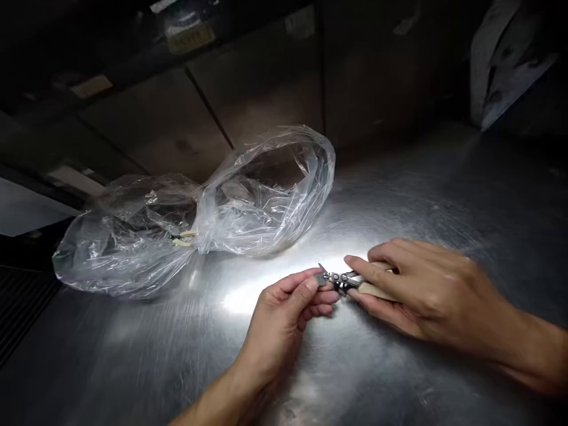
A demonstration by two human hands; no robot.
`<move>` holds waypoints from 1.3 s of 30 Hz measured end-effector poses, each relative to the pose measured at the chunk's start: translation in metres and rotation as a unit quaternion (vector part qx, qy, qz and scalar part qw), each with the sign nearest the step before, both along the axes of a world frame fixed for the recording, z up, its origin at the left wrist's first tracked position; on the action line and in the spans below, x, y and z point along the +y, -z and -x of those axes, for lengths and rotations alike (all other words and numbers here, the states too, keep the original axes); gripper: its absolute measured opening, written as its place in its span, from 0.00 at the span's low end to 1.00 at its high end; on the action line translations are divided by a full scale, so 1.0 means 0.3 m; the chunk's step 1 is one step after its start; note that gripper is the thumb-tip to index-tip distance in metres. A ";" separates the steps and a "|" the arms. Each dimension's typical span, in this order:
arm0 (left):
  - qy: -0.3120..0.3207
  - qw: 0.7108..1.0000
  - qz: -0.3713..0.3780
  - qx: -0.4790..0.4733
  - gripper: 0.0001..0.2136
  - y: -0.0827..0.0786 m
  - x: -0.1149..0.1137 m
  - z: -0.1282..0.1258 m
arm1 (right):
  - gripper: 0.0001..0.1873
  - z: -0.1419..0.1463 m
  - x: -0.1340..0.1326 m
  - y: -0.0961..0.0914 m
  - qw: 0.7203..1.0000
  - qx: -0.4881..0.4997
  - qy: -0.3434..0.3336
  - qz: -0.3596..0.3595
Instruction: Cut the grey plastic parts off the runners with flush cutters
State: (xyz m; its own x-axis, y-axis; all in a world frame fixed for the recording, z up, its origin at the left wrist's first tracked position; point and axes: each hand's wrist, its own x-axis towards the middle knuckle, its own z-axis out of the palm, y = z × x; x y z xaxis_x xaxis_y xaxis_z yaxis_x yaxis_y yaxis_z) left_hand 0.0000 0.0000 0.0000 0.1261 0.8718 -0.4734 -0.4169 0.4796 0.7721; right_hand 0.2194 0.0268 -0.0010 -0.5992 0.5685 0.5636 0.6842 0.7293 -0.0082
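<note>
Between the thumb and fingers of my left hand (286, 307) is a small grey piece (320, 279), too small to name more closely. My right hand (426, 290) is wrapped round a pair of cutting pliers (341, 281) with cream-coloured handles. The jaws of the pliers meet the grey piece or lie right beside it; I cannot tell exactly where they touch. Both hands are just above the metal table, close together. Part of the handles is hidden by my right fingers.
Two clear plastic bags stand on the metal table (186, 367): one wide-mouthed bag (266, 201) with small pieces inside, and another bag (128, 248) to its left. A second cream-handled tool (184, 239) lies by the left bag. Dark panels (266, 89) rise behind the table.
</note>
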 end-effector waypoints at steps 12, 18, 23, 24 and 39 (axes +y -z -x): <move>0.001 1.000 -0.006 0.005 0.10 -0.001 -0.004 -0.004 | 0.13 -0.008 -0.001 0.007 1.000 -0.004 -0.008 0.011; 0.003 1.000 -0.003 0.006 0.10 0.000 -0.002 -0.003 | 0.12 -0.006 -0.003 0.010 1.000 -0.008 -0.020 0.001; 0.002 1.000 0.001 0.008 0.10 -0.005 0.000 -0.009 | 0.12 -0.006 -0.002 0.015 0.999 0.014 -0.024 0.019; 0.003 1.000 0.003 0.008 0.10 -0.006 -0.001 -0.010 | 0.12 -0.007 0.000 0.017 0.999 0.024 -0.023 0.028; -0.013 1.000 0.018 0.008 0.10 -0.009 0.004 -0.011 | 0.16 -0.005 -0.002 0.015 0.998 0.034 -0.004 0.054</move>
